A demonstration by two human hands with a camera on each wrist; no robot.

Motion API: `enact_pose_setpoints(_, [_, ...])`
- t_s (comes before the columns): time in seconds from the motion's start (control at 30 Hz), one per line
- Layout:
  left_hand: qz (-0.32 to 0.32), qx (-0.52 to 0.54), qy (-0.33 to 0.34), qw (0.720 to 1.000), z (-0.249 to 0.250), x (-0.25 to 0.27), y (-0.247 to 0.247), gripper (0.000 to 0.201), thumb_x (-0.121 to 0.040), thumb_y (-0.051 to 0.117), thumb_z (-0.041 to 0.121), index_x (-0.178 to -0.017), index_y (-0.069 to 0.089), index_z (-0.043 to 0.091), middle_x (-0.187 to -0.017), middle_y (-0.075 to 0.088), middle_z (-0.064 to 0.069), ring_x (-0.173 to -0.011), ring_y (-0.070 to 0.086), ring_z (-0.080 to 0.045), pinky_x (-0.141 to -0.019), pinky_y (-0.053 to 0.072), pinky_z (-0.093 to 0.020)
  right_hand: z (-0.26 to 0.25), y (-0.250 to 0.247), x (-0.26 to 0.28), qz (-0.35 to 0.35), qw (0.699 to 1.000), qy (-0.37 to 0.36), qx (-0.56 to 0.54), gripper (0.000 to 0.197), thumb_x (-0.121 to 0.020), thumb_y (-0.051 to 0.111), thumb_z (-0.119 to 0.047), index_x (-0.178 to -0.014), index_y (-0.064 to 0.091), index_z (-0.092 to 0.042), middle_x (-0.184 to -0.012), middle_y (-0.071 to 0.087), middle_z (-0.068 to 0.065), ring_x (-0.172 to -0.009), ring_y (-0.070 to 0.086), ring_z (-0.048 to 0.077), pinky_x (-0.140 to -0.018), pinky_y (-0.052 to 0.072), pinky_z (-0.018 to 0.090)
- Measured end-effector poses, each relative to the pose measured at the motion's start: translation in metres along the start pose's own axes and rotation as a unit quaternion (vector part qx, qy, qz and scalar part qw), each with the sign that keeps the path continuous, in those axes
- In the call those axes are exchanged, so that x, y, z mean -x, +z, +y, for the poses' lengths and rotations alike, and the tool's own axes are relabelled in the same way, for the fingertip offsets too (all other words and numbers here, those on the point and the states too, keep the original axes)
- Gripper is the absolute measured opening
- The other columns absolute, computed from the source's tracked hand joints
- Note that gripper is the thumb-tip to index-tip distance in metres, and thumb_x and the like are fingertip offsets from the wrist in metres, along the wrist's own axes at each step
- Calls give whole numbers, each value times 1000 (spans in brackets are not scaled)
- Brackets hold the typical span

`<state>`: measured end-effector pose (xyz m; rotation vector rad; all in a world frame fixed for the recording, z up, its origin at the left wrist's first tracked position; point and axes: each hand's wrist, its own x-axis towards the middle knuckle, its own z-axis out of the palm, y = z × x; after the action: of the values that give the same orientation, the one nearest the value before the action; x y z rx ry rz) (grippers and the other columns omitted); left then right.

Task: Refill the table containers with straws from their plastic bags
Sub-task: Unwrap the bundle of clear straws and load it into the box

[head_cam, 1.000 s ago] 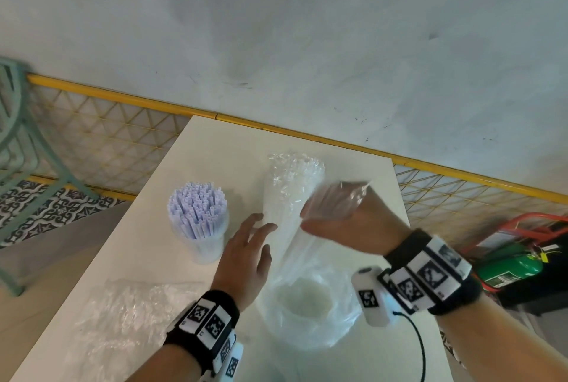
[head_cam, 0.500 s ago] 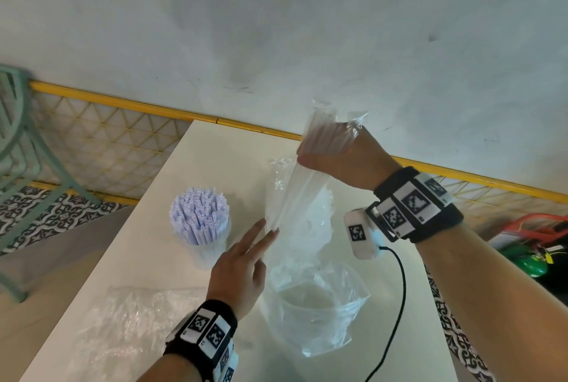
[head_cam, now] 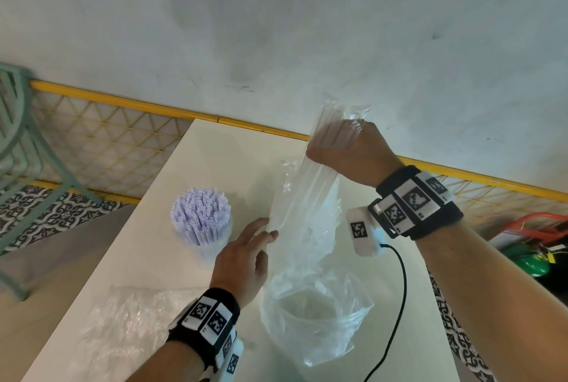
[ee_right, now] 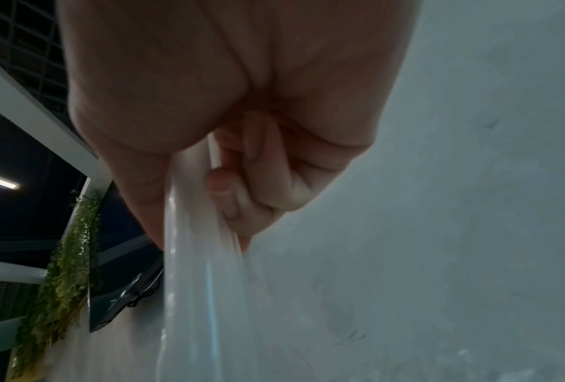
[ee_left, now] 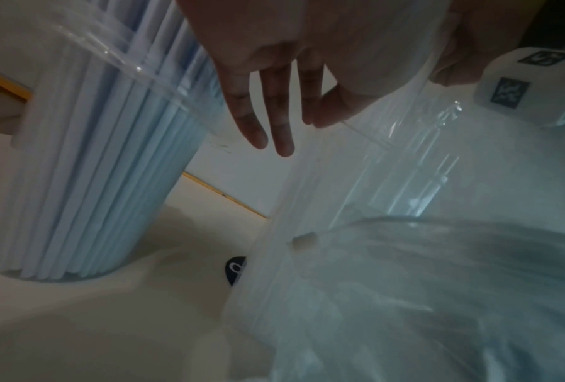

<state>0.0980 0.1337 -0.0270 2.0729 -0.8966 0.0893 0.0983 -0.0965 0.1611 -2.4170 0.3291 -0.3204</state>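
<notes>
A: What is biggest? 
B: The white desk (head_cam: 153,274); both hands work above it, and a crumpled empty bag (head_cam: 123,320) lies flat on it to the left of the left hand (head_cam: 242,258)

A: And the straw bag? 
B: The clear plastic bag (head_cam: 307,228) hangs tilted from the right hand (head_cam: 347,151); its lower, open end drapes into and around the clear container (head_cam: 307,317) standing well below that grip, to the right of the left wrist

A: How does each grip stand? 
B: The right grip is clamped on the bag's top, fingers (ee_right: 242,196) curled round the clear straws (head_cam: 329,132) inside; the left one is apart, straight fingers (ee_left: 251,121) touching the bag's side

A: Anything else? 
B: A filled container of pale lilac straws (head_cam: 199,221) stands just left of the left fingers; it is not touching them
</notes>
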Motion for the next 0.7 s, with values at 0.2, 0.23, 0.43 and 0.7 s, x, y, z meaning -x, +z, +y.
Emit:
enact_pose_setpoints(0.2, [8, 23, -56, 998, 3, -2, 6, 39, -88, 46, 54, -102, 70, 26, -133, 59, 17, -95, 67, -3, -77, 58, -32, 6, 23, 9, -45, 999, -5, -15, 30, -60, 70, -55, -64, 59, -27, -63, 60, -14, -61, 62, 6, -60, 53, 28])
enact_pose_setpoints(0.23, [9, 31, -67, 997, 2, -3, 8, 45, -87, 45, 57, -103, 72, 25, -131, 60, 17, -99, 66, -2, -79, 58, -31, 7, 28, 15, -43, 999, -22, -3, 28, -63, 69, -53, -63, 60, -26, -61, 59, -14, -58, 61, 5, -57, 53, 27])
enact_pose_setpoints(0.43, [28, 54, -56, 997, 6, -7, 13, 41, -84, 51, 57, -93, 73, 23, -118, 63, 17, -78, 65, -4, -70, 58, -32, 25, 67, 47, -99, 994, 26, 49, 52, -73, 79, -49, -110, 59, -18, -103, 52, -13, -92, 54, 5, -84, 48, 26])
enact_pose_setpoints(0.7, [22, 35, -53, 998, 9, -7, 11, 28, -85, 61, 44, -95, 73, 22, -114, 63, 16, -77, 63, -5, -66, 57, -29, 37, 46, 56, -165, 986, -18, -14, 103, -46, 94, -48, -133, 38, -45, -128, 43, -18, -115, 41, 2, -99, 40, 31])
